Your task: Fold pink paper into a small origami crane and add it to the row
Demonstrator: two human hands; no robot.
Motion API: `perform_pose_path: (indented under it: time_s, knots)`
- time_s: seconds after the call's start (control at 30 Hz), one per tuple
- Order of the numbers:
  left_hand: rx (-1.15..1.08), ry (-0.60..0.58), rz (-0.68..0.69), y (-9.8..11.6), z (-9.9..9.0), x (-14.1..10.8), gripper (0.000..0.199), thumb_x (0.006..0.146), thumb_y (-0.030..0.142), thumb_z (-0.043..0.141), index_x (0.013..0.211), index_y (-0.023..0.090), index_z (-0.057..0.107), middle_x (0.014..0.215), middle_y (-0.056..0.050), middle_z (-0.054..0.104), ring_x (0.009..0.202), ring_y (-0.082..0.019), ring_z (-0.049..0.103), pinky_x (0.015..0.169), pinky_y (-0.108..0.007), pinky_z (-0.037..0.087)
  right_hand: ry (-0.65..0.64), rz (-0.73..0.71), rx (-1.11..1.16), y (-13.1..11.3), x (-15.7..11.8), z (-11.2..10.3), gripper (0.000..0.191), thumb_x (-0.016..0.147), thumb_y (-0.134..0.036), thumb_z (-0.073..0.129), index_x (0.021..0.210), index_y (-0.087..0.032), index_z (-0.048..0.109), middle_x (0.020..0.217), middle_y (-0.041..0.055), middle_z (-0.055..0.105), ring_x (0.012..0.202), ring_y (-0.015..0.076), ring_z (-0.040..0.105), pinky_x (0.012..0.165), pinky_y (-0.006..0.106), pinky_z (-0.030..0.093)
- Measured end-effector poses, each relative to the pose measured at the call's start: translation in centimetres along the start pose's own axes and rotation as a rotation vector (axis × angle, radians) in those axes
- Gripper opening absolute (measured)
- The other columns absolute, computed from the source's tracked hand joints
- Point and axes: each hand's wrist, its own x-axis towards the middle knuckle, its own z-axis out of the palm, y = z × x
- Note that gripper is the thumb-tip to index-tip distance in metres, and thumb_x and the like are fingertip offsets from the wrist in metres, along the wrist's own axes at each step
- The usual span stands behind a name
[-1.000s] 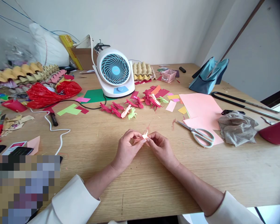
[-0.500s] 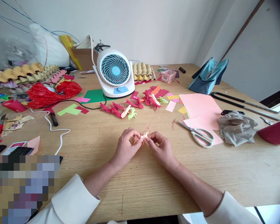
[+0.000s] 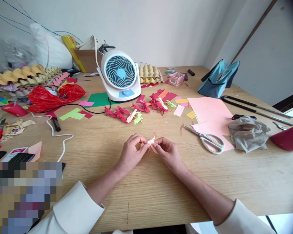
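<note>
A small pale-pink folded paper figure (image 3: 151, 141) with thin projecting bits is pinched between both hands over the table. My left hand (image 3: 134, 151) grips its left side between thumb and forefinger. On its right side, the thumb and forefinger of my right hand (image 3: 169, 152) are closed. Much of the figure is hidden by the fingertips. Beyond the hands lie several similar folded paper figures (image 3: 120, 113), mostly crimson, with a few pale-pink and lime-green ones. To the right, white-handled scissors (image 3: 211, 143) rest partly on pink paper sheets (image 3: 210, 110).
A white and blue fan (image 3: 120, 74) stands at the back, near egg trays (image 3: 150, 74). Red plastic bag (image 3: 56, 97), a black marker (image 3: 56, 124) and a white cable (image 3: 63, 148) lie left. A grey crumpled cloth (image 3: 247, 135) and teal bag (image 3: 215, 81) are right.
The fingers have shifted slightly on the paper figure, and a bit more of its pale-pink paper shows between them. Both hands stay in nearly the same place.
</note>
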Motion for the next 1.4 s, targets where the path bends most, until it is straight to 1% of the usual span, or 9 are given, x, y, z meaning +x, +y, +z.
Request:
perform_pose_path:
  time_s: [0.1, 0.23, 0.43, 0.67, 0.83, 1.0, 1.13, 1.27, 1.4]
  knots:
    - [-0.036, -0.035, -0.031, 0.0, -0.2, 0.1, 0.018, 0.09, 0.026, 0.059, 0.073, 0.019, 0.057, 0.077, -0.001, 0.061, 0.077, -0.015, 0.058, 0.075, -0.028, 0.045, 0.006, -0.002, -0.003, -0.1, 0.0, -0.1, 0.035, 0.081, -0.052, 0.066, 0.077, -0.018, 0.061, 0.069, 0.0002, 0.06, 0.062, 0.0123, 0.052, 0.058, 0.024, 0.04]
    - [-0.072, -0.03, -0.019, 0.1, -0.3, 0.2, 0.01, 0.09, 0.025, 0.059, 0.082, 0.019, 0.061, 0.083, -0.002, 0.063, 0.082, -0.016, 0.06, 0.078, -0.029, 0.046, -0.015, -0.018, -0.094, 0.0, -0.1, -0.1, 0.031, 0.083, -0.047, 0.066, 0.078, -0.018, 0.061, 0.068, -0.0001, 0.06, 0.059, 0.0116, 0.05, 0.055, 0.024, 0.039]
    - [-0.015, -0.018, 0.034, 0.1, -0.2, 0.1, 0.012, 0.085, 0.018, 0.063, 0.073, 0.019, 0.061, 0.08, -0.002, 0.061, 0.082, -0.017, 0.058, 0.079, -0.03, 0.045, -0.025, -0.086, -0.269, 0.2, -0.5, 0.0, 0.023, 0.087, -0.04, 0.063, 0.083, -0.017, 0.064, 0.076, 0.0035, 0.065, 0.064, 0.0138, 0.056, 0.058, 0.025, 0.043]
    - [-0.049, -0.052, -0.037, 0.2, 0.1, -0.2, 0.013, 0.086, 0.02, 0.062, 0.074, 0.019, 0.06, 0.075, 0.0, 0.063, 0.073, -0.014, 0.058, 0.071, -0.026, 0.046, -0.045, -0.062, -0.215, -0.1, -0.3, 0.0, 0.02, 0.086, -0.037, 0.063, 0.087, -0.017, 0.064, 0.08, 0.0037, 0.067, 0.069, 0.0145, 0.061, 0.062, 0.025, 0.047]
    - [-0.061, -0.049, 0.017, 0.5, 0.2, -0.4, 0.009, 0.085, 0.017, 0.061, 0.076, 0.019, 0.061, 0.077, -0.001, 0.065, 0.074, -0.014, 0.06, 0.072, -0.026, 0.048, -0.035, -0.048, -0.172, -0.4, -0.3, -0.2, 0.017, 0.084, -0.034, 0.062, 0.083, -0.018, 0.061, 0.079, 0.0033, 0.067, 0.071, 0.0154, 0.063, 0.065, 0.026, 0.049]
    - [-0.008, -0.035, 0.084, 0.3, 0.1, -0.5, 0.005, 0.085, 0.016, 0.062, 0.085, 0.02, 0.064, 0.082, -0.001, 0.068, 0.075, -0.014, 0.061, 0.072, -0.026, 0.049, -0.01, -0.069, -0.211, -0.3, -0.3, -0.3, 0.017, 0.084, -0.035, 0.062, 0.083, -0.018, 0.061, 0.081, 0.0044, 0.067, 0.072, 0.0161, 0.063, 0.066, 0.027, 0.049]
    - [0.034, -0.049, 0.127, 0.3, 0.0, -0.5, 0.008, 0.087, 0.015, 0.06, 0.084, 0.021, 0.064, 0.083, -0.002, 0.066, 0.078, -0.016, 0.061, 0.075, -0.028, 0.049, -0.001, -0.09, -0.258, -0.4, -0.3, -0.3, 0.016, 0.085, -0.034, 0.061, 0.084, -0.018, 0.062, 0.082, 0.0053, 0.067, 0.075, 0.0174, 0.064, 0.068, 0.029, 0.05]
    - [-0.019, -0.083, 0.084, 0.5, 0.1, -0.4, 0.009, 0.087, 0.013, 0.058, 0.081, 0.02, 0.061, 0.082, -0.002, 0.063, 0.078, -0.015, 0.06, 0.074, -0.027, 0.048, -0.03, -0.07, -0.257, -0.8, -0.4, -0.4, 0.016, 0.085, -0.033, 0.061, 0.086, -0.017, 0.063, 0.087, 0.0064, 0.068, 0.079, 0.0183, 0.065, 0.073, 0.03, 0.051]
    - [-0.062, -0.107, -0.002, 0.7, 0.3, -0.4, 0.009, 0.087, 0.014, 0.058, 0.08, 0.019, 0.06, 0.082, -0.001, 0.063, 0.076, -0.014, 0.059, 0.071, -0.026, 0.047, -0.041, -0.078, -0.296, -0.8, -0.5, -0.4, 0.015, 0.085, -0.032, 0.06, 0.085, -0.017, 0.062, 0.085, 0.0054, 0.067, 0.076, 0.0174, 0.063, 0.07, 0.029, 0.05]
